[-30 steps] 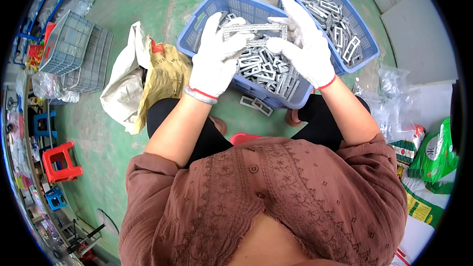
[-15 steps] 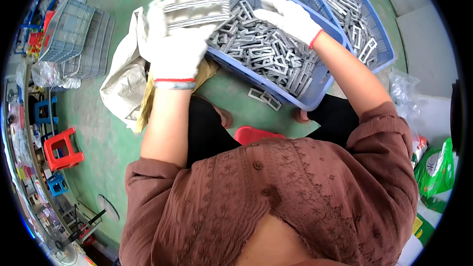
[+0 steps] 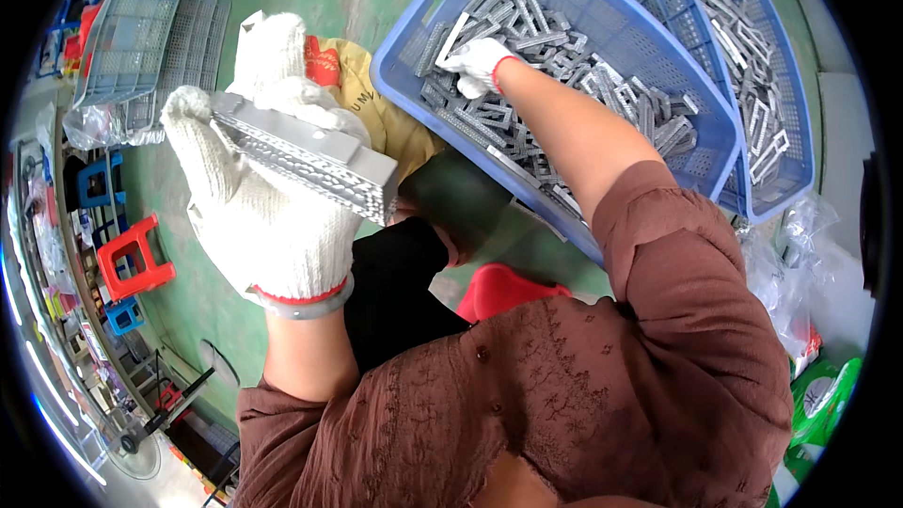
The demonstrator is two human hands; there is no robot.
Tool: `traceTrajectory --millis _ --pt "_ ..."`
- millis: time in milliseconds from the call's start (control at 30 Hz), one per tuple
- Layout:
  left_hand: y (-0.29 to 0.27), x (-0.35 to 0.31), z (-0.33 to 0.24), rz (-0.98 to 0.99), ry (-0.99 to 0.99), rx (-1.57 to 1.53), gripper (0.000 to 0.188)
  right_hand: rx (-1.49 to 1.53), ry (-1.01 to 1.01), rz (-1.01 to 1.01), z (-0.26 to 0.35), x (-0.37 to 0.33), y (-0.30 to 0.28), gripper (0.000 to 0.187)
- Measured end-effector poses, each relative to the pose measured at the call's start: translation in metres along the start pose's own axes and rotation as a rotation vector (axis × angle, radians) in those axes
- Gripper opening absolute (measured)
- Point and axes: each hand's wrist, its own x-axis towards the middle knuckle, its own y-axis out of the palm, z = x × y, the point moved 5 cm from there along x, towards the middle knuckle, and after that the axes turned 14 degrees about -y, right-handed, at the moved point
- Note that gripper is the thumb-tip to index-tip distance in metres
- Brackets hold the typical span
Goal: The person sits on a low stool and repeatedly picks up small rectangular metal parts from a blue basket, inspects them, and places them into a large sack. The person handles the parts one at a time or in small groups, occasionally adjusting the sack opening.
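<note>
White knitted gloves with red cuffs cover both my hands. My left hand [image 3: 282, 216] is raised at the left, closed around a neat stack of grey metal frames [image 3: 310, 150]. The stack lies tilted across the palm, with fingers over its far side. Inside the large blue crate [image 3: 400, 56], my right hand [image 3: 478, 66] reaches into a loose heap of rectangular metal frames [image 3: 555, 61]. Its fingers pinch a pale metal frame [image 3: 453, 38] at the heap's left part; the fingertips are partly hidden.
A second blue crate [image 3: 800, 146] of similar frames stands at the right. A yellow sack [image 3: 376, 99] lies behind my left hand. Grey crates [image 3: 127, 47], a red stool [image 3: 134, 257] and cluttered shelving stand left. A red seat [image 3: 503, 292] shows below me.
My left hand has come lower and closer, turning the stack edge-on. My right hand has gone from above the crate's heap down onto a frame. The whole view has shifted.
</note>
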Motion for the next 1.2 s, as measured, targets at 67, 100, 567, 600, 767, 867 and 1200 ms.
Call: traceTrajectory --millis 67,100,567,600,767,867,1200 --pt "-0.001 0.005 -0.006 -0.12 0.158 0.065 0.058 -0.079 0.077 -0.17 0.018 -0.016 0.013 0.042" --pt "0.001 0.006 -0.01 -0.179 0.239 0.102 0.056 -0.259 0.049 -0.207 0.036 -0.026 0.009 0.043" --pt "-0.017 0.011 -0.031 0.008 0.086 -0.025 0.059 -0.615 -0.178 -0.153 0.068 -0.016 0.004 0.063" --pt "-0.017 0.011 -0.031 -0.03 0.109 0.006 0.059 -0.613 -0.179 -0.179 0.067 -0.014 0.005 0.06" --pt "-0.018 0.009 -0.034 -0.127 0.177 0.045 0.056 -0.527 -0.101 -0.154 0.084 -0.02 0.005 0.059" --pt "-0.024 0.012 -0.032 0.076 0.038 -0.097 0.053 -0.453 0.001 -0.282 0.055 -0.004 0.003 0.057" --pt "-0.018 0.014 -0.019 -0.11 0.15 0.032 0.051 -0.341 0.233 -0.427 0.059 -0.015 0.011 0.056"
